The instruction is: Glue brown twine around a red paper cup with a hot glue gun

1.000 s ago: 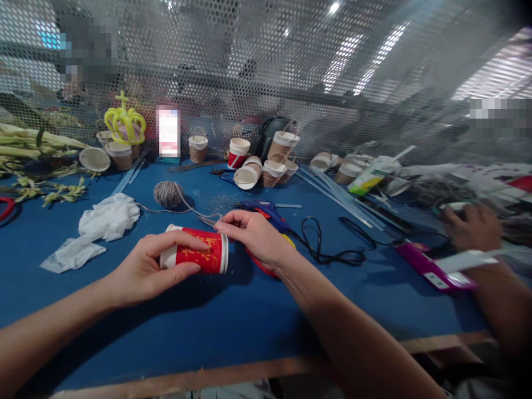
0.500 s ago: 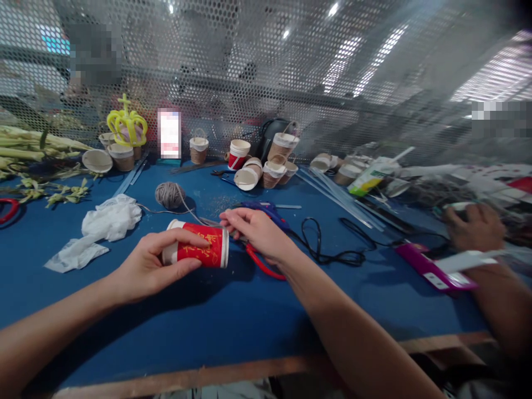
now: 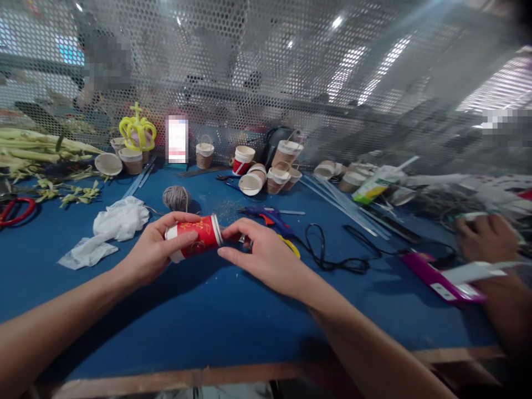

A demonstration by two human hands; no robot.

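left grip (image 3: 154, 256): bare | right grip (image 3: 266, 257): bare | forearms (image 3: 70, 324): bare, unsleeved

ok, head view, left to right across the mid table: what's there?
red loop-shaped handle, crumpled white plastic bag, left hand, red paper cup, right hand, looped black cord, magenta flat case, another person's hand

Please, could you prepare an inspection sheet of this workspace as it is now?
Surface: blue table, wooden front edge.
Job's things: red paper cup held sideways; twine ball behind it.
Clutter: white crumpled sheet, blue glue gun, glue sticks, paper cups, yellow crown, green stalks.
Hands: left hand grips the cup; right hand at its rim, grip unclear.
Cables: black cable loose beside right hand.
Surroundings: perforated screen; a co-worker's hand at far right.
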